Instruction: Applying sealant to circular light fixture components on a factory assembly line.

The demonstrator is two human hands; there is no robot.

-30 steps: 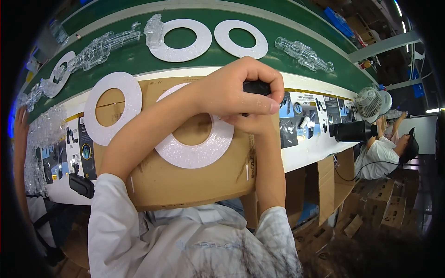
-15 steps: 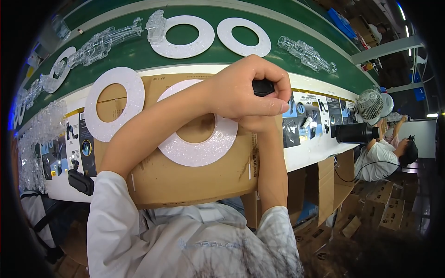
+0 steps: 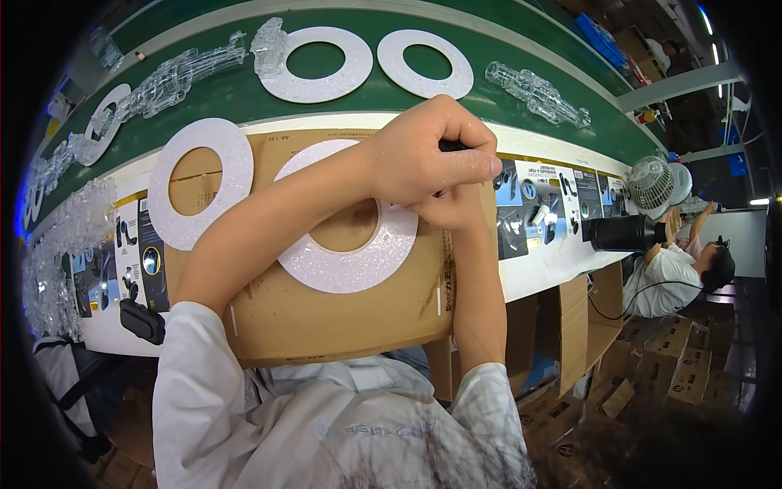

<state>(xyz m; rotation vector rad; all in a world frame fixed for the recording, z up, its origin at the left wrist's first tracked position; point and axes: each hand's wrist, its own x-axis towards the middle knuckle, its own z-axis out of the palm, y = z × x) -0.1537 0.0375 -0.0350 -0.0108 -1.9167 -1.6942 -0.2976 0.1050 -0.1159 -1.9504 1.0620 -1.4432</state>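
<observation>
My left hand (image 3: 432,155) crosses over to the right and lies on top of my right hand (image 3: 450,210). It is closed, the thumb against the curled index finger, around a smooth black object (image 3: 453,147). Only a small part of that object shows, and its kind is hidden. My right hand is mostly covered by the left, so its fingers cannot be made out. Below the hands, a white glittery ring (image 3: 352,270) lies flat on a brown cardboard box (image 3: 366,322). A second glittery ring (image 3: 236,159) rests at the box's left side.
A green conveyor belt (image 3: 244,96) beyond carries more white rings (image 3: 389,57) and clear plastic pieces (image 3: 538,94). Clear plastic pieces (image 3: 65,236) pile up at left. Printed packages (image 3: 554,204), a black bottle (image 3: 626,235) and a fan (image 3: 652,186) stand right, near another person (image 3: 664,281).
My left hand has shifted slightly left and rolled, so less of the black object shows. The rings and clear pieces on the belt have slid slightly left.
</observation>
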